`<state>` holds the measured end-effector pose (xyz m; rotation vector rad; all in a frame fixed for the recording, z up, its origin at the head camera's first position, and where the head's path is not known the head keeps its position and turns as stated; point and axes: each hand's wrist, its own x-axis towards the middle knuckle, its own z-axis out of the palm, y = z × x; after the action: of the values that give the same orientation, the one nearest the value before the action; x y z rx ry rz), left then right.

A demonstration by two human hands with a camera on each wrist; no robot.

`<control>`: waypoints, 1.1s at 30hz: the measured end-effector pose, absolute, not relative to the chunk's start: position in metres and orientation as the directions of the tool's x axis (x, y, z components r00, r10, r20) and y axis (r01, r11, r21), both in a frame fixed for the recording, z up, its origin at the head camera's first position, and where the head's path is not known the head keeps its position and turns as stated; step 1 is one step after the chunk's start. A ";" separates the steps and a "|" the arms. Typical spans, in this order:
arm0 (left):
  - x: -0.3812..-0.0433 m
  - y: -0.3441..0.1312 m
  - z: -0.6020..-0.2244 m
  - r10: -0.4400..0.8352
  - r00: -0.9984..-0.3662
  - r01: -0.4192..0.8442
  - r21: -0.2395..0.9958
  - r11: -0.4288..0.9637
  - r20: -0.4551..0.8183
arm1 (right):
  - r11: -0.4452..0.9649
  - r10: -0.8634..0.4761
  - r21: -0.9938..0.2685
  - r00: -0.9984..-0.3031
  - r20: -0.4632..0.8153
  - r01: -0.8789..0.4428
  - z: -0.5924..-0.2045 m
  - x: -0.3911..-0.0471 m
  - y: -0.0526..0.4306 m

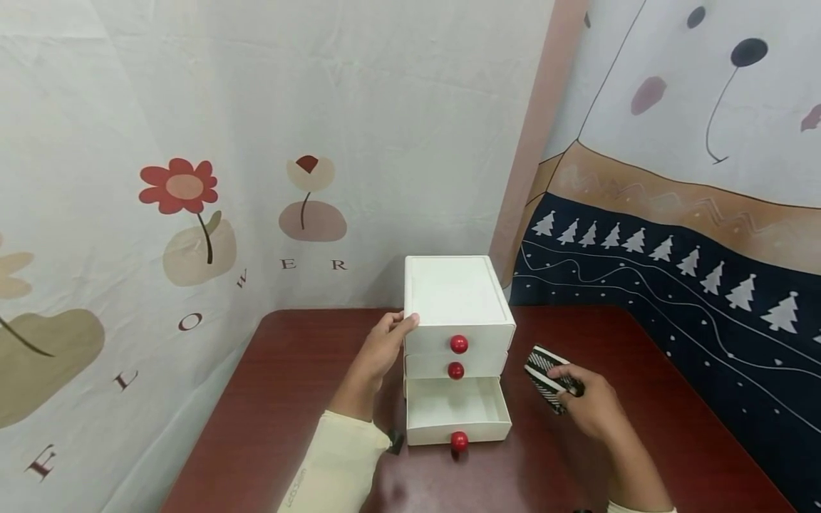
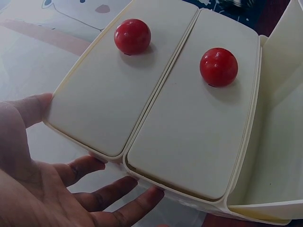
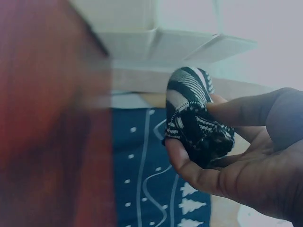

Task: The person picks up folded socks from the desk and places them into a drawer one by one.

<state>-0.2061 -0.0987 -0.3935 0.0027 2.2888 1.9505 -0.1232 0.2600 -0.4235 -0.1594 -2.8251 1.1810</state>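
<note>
A white drawer cabinet (image 1: 455,292) with red round knobs stands on the table. Its bottom drawer (image 1: 458,433) is pulled out, and its visible inside is bare; the two drawers above are closed. My left hand (image 1: 380,348) steadies the cabinet, thumb at the top front edge and fingers against the side. In the left wrist view those fingers (image 2: 113,193) are extended along the wall. Right of the cabinet, my right hand (image 1: 593,402) pinches a folded black-and-white patterned sock (image 1: 545,377) above the table. The right wrist view shows the sock (image 3: 189,94) bunched between thumb and fingers.
The dark red table (image 1: 288,385) extends on both sides of the cabinet. Behind it hangs a pale cloth with flower prints (image 1: 179,187), and a navy cloth with white trees (image 1: 689,263) is on the right.
</note>
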 end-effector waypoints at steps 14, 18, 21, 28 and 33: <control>-0.206 -0.099 -0.393 0.074 -0.991 -0.095 0.983 0.160 -0.108 | 0.711 0.029 -0.703 -1.000 0.004 0.018 -0.392 -0.105 0.236; -0.207 -0.099 -0.393 0.077 -0.991 -0.096 0.984 0.152 -0.109 | 0.704 -0.016 -0.710 -1.000 -0.015 -0.001 -0.391 -0.104 0.229; -0.207 -0.099 -0.393 0.079 -0.991 -0.096 0.984 0.149 -0.109 | 0.693 -0.056 -0.720 -0.998 -0.015 -0.028 -0.392 -0.104 0.224; -0.206 -0.099 -0.392 0.079 -0.990 -0.100 0.983 0.155 -0.113 | 0.695 -0.141 -0.709 -0.990 0.028 -0.119 -0.396 -0.105 0.212; -0.205 -0.098 -0.391 0.080 -0.991 -0.096 0.984 0.153 -0.109 | 0.676 -0.229 -0.706 -0.971 0.071 -0.211 -0.400 -0.108 0.208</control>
<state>-0.2048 -0.0984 -0.3914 -0.0163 2.2785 1.9615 -0.1078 0.2081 -0.3999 0.3796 -2.8974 1.2159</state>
